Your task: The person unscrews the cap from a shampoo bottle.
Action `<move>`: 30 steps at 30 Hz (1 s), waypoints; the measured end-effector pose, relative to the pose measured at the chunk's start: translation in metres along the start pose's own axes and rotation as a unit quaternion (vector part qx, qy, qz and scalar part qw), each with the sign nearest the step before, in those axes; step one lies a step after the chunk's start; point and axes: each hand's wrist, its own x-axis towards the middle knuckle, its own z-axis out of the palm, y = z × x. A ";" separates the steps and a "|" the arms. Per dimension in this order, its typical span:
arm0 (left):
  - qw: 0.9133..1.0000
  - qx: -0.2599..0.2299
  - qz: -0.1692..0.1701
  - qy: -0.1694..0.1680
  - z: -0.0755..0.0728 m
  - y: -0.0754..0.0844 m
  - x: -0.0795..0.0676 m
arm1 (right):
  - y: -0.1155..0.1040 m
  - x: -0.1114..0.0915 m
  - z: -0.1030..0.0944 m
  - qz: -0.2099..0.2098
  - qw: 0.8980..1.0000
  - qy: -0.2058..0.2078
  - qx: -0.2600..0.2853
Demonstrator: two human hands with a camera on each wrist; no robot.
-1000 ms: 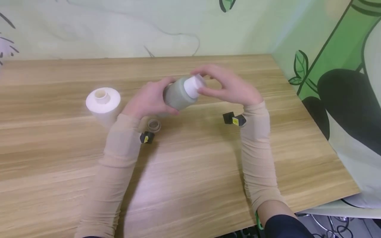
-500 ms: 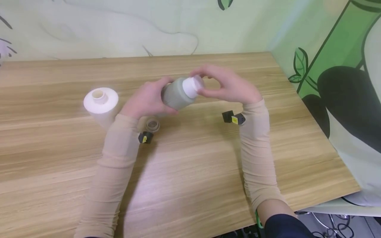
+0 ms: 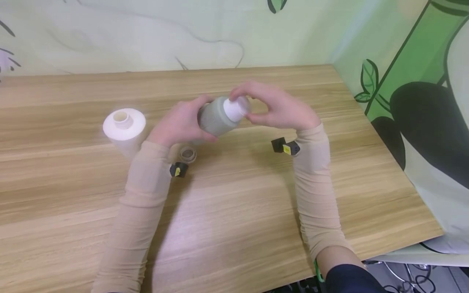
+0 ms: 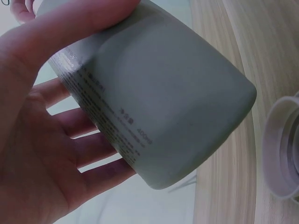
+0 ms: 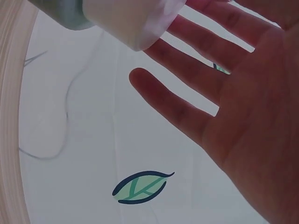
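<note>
My left hand (image 3: pixel 177 122) grips a grey-green bottle (image 3: pixel 217 118) above the table, tilted with its top toward the right. In the left wrist view the thumb crosses the bottle (image 4: pixel 177 88) and the fingers spread along the far side; small print with "400ml" shows near its base. My right hand (image 3: pixel 276 106) pinches the white cap (image 3: pixel 233 109) at the bottle's top between thumb and fingers. In the right wrist view several fingers lie against the cap (image 5: pixel 135 21), while the little finger stands apart from it.
A white bottle (image 3: pixel 126 129) with an uncovered neck stands left of my left wrist. Beside that wrist, a small round ring-like lid (image 3: pixel 188 154) lies on the wooden table (image 3: pixel 238 211). A painted wall (image 3: pixel 146 36) rises behind the table's back edge.
My right hand has shifted slightly left, its fingers reaching further over the cap. The bottle and left hand stay nearly in place.
</note>
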 end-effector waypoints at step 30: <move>1.000 -0.002 -0.003 0.004 -0.001 -0.001 0.000 | -0.002 0.002 0.002 0.053 0.998 0.033 -0.026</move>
